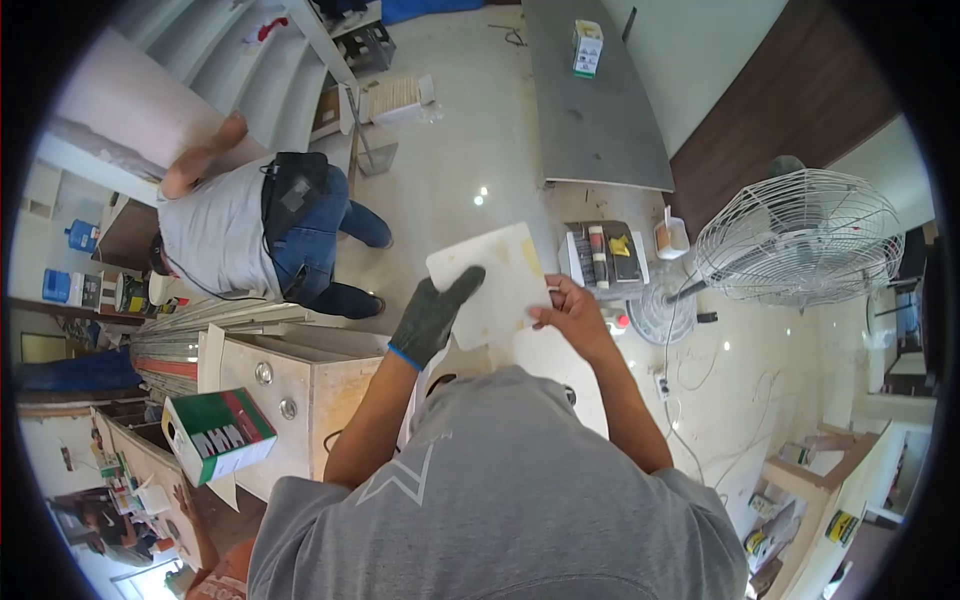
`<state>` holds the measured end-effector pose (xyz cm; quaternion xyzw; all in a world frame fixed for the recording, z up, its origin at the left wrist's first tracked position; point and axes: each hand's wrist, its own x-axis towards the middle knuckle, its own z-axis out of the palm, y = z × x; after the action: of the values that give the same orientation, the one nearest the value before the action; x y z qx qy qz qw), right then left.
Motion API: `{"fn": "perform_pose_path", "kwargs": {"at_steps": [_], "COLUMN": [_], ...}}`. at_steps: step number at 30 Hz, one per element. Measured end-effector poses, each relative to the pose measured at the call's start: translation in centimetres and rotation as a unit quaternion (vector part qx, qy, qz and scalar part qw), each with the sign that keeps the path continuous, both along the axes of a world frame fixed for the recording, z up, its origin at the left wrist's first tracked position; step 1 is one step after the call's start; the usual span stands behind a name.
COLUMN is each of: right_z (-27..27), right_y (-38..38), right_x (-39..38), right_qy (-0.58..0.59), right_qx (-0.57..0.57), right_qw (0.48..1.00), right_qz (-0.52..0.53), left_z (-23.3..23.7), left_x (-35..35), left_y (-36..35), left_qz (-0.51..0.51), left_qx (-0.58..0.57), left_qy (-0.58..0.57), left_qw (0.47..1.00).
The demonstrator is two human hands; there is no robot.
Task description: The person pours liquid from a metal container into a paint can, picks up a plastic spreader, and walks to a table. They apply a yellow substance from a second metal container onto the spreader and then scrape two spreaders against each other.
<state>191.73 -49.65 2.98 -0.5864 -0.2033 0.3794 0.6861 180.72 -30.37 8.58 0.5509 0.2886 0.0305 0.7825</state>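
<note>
A thin, pale rectangular board (488, 275) with yellowish stains along its right side is held out in front of my chest, tilted. My left hand (432, 318), in a dark glove with a blue cuff, grips its left edge, thumb lying across the face. Bare, my right hand (575, 315) has its fingers curled at the board's lower right edge, pinching it. What lies behind the board is hidden.
A large caged fan (800, 235) stands at the right, its cord on the shiny floor. Ahead are a grey panel (600, 110) with a carton on it and a tray of tubes (605, 255). A wooden cabinet (290, 390) bearing a green-white box (220, 435) is left; a co-worker (270, 225) bends beyond.
</note>
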Motion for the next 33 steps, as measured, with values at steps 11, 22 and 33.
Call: {"fn": "perform_pose_path", "kwargs": {"at_steps": [11, 22, 33], "right_z": [0.3, -3.4, -3.4], "right_y": [10.2, 17.6, 26.4], "right_x": [10.3, 19.3, 27.9], "right_qy": [-0.075, -0.12, -0.392], "right_qx": [-0.069, -0.126, -0.212], "right_qw": [0.99, 0.955, 0.893], "right_qz": [-0.093, -0.24, -0.065], "left_z": [-2.4, -4.2, -5.3], "left_x": [9.3, 20.8, 37.4], "left_y": [10.9, 16.4, 20.2], "left_qz": [-0.097, -0.188, -0.217], "left_qx": [0.195, 0.211, 0.366], "left_qy": [-0.114, 0.063, 0.219], "left_qw": [0.969, 0.957, 0.878]}}
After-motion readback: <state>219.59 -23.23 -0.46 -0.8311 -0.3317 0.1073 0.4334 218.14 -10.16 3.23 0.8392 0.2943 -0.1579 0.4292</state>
